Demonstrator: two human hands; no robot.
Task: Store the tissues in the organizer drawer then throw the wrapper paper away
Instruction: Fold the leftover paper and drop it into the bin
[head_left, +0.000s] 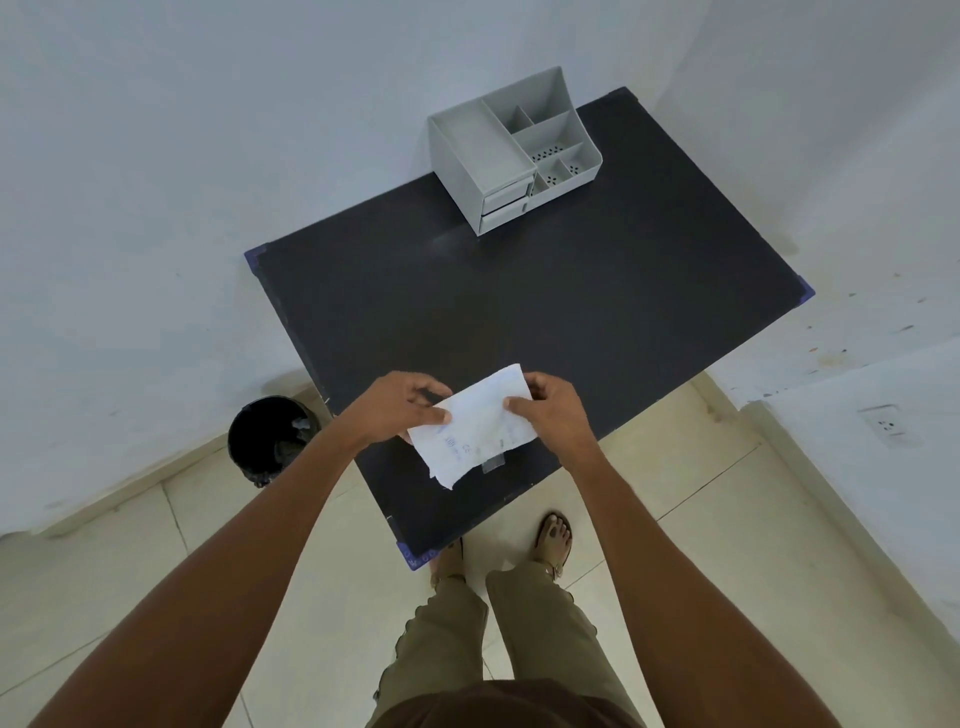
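Note:
Both my hands hold a white tissue pack (475, 423) in its printed wrapper just above the near part of the black table (571, 312). My left hand (402, 408) grips its left edge and my right hand (550, 410) pinches its upper right edge. A clear tape tab hangs at the pack's lower side. The grey organizer (511, 150) stands at the table's far edge, with open top compartments and two shut drawers (504, 202) on its front left.
A black waste bin (272, 436) with crumpled paper inside stands on the tiled floor left of the table, against the white wall. My feet in sandals are under the table's near corner. A wall socket (885, 426) is at the right.

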